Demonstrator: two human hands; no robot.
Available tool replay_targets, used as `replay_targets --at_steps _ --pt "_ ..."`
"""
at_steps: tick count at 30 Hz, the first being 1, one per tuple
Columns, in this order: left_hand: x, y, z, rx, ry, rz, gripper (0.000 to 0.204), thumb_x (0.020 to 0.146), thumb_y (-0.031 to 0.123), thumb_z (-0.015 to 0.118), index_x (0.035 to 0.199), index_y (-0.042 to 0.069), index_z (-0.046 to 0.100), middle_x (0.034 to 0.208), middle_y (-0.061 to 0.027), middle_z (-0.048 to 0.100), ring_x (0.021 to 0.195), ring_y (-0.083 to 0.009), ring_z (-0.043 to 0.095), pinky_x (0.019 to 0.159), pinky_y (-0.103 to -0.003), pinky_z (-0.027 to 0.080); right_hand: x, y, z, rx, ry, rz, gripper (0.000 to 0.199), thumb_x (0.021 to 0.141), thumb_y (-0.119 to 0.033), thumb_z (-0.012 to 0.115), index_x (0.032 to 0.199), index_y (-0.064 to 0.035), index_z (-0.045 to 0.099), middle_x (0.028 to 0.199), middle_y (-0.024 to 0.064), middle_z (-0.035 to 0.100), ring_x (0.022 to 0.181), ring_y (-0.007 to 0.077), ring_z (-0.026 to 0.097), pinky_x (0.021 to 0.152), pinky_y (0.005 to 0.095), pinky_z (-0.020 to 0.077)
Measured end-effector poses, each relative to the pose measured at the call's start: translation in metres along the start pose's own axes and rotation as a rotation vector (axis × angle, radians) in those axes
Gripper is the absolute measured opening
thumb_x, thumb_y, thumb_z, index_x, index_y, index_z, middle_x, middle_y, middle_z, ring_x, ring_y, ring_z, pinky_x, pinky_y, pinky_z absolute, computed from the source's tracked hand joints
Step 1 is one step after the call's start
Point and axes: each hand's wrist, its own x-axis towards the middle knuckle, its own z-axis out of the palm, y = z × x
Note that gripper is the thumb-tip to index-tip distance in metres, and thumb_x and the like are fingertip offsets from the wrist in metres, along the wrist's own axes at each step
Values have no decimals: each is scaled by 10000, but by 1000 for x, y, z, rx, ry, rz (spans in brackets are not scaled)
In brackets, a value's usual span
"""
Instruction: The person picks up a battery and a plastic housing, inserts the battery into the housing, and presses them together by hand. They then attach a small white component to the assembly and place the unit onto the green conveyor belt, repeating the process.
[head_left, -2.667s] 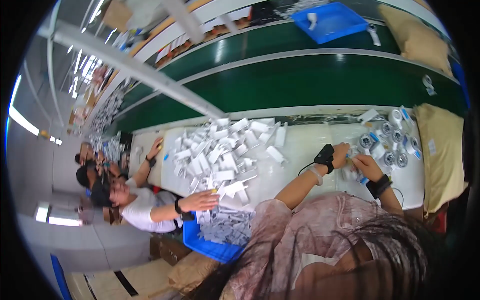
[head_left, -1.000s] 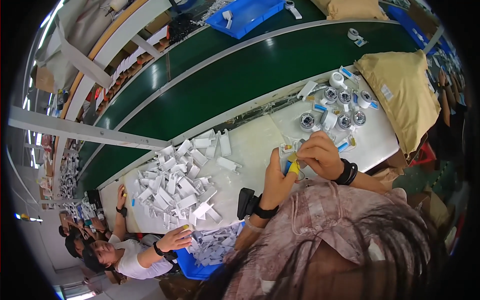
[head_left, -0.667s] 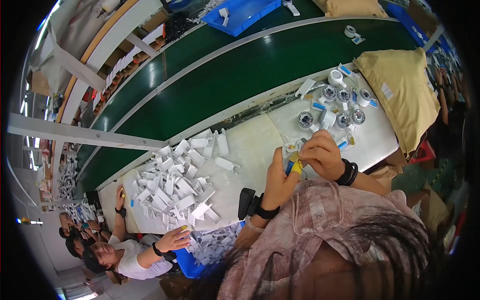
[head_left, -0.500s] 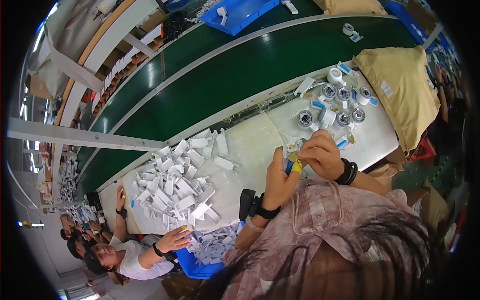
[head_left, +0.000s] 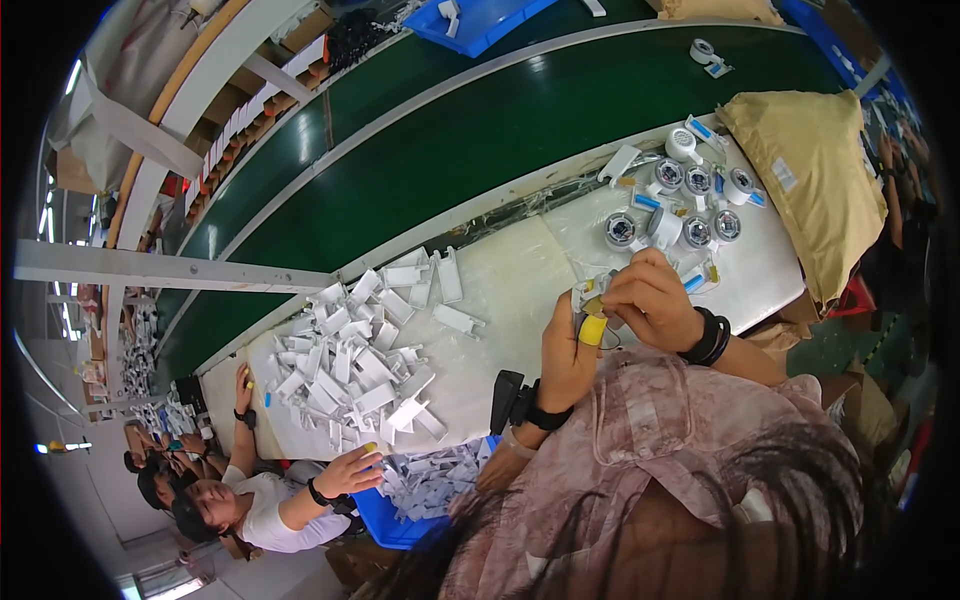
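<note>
L hand (head_left: 566, 352) & R hand (head_left: 650, 298) both closed on 1 small white part (head_left: 587, 297), pinched between them just above the chest; yellow cot (head_left: 593, 329) on L thumb. Part looks light, stiff plastic, prob. slippery, so best held by its edges. Tape rolls (head_left: 680, 200) just beyond R hand; white pieces (head_left: 350, 355) well left on table (head_left: 510, 290).

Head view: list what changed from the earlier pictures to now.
At the start the hands were reaching among the tape rolls at the right of the table. Now the left hand and right hand are drawn back together, holding a small white part between them; they have barely moved over the last second. The pile of white plastic pieces and the co-worker's hand at its edge stayed put.
</note>
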Motion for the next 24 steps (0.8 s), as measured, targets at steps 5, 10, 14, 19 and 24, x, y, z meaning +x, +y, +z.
replay_targets --at_steps 5,10,14,19,24 --pt "1 -3 0 33 37 4 329 981 154 511 1270 0 477 722 -12 555 582 -67 500 508 -239 406 0 0 2 -23 -7 25 251 704 -7 730 922 -113 666 890 24 618 834 233 535 764 336 420" --pt "3 -1 -2 164 61 32 349 980 150 513 1285 -19 484 691 -22 535 563 -84 487 507 -248 395 3 1 3 -40 -24 26 257 696 -1 722 919 -116 665 883 20 612 836 238 529 767 340 415" --pt "3 -7 -4 164 64 35 364 973 138 518 1294 -28 474 695 -38 539 560 -98 494 511 -256 401 6 3 1 -11 -62 0 246 698 5 713 911 -109 663 883 19 614 834 240 533 778 349 408" --pt "4 -4 -4 129 66 33 358 961 122 529 1283 -30 485 713 -62 558 562 -115 506 516 -269 412 7 2 3 -13 -61 11 232 698 4 711 901 -97 660 883 19 617 830 239 536 781 350 402" --pt "3 -4 -5 141 93 32 269 974 126 507 1198 -18 549 734 -44 577 571 -100 503 518 -257 409 8 -1 4 -11 -87 -20 265 678 31 740 897 -79 640 874 56 595 797 269 520 727 345 425"
